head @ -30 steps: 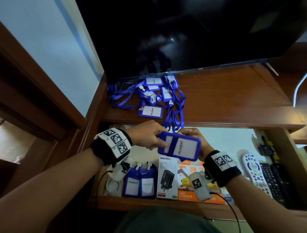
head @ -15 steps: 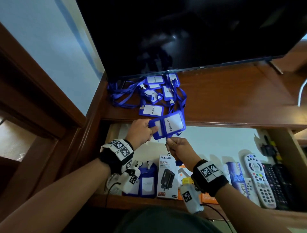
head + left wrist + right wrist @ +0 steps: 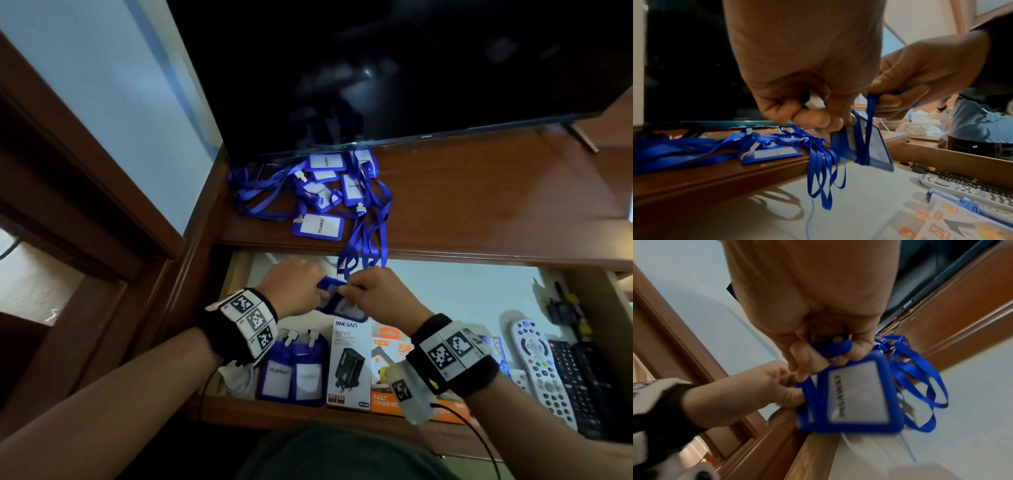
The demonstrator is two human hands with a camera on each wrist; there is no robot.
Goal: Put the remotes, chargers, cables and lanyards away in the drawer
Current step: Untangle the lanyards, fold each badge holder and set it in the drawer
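Note:
Both hands hold one blue badge holder (image 3: 334, 299) (image 3: 855, 395) above the open drawer (image 3: 308, 411). My left hand (image 3: 294, 286) (image 3: 813, 112) pinches its clip end. My right hand (image 3: 373, 294) (image 3: 824, 353) grips its blue strap (image 3: 832, 346), which is wound round the holder (image 3: 863, 146). A pile of blue lanyards (image 3: 322, 192) with badge holders lies on the shelf under the TV, and their straps (image 3: 366, 246) hang over the shelf edge. In the drawer lie two badge holders (image 3: 293, 373), charger boxes (image 3: 349, 363) and remotes (image 3: 537, 366).
A dark TV screen (image 3: 376, 68) stands on the wooden shelf (image 3: 479, 205). A white cable coil (image 3: 239, 380) lies at the drawer's left front. Black remotes (image 3: 582, 383) lie at the drawer's right side. A wooden door frame (image 3: 85, 205) runs along the left.
The badge holder came down from the shelf edge to just above the drawer. My right hand rose from under it and now grips the strap close to my left hand.

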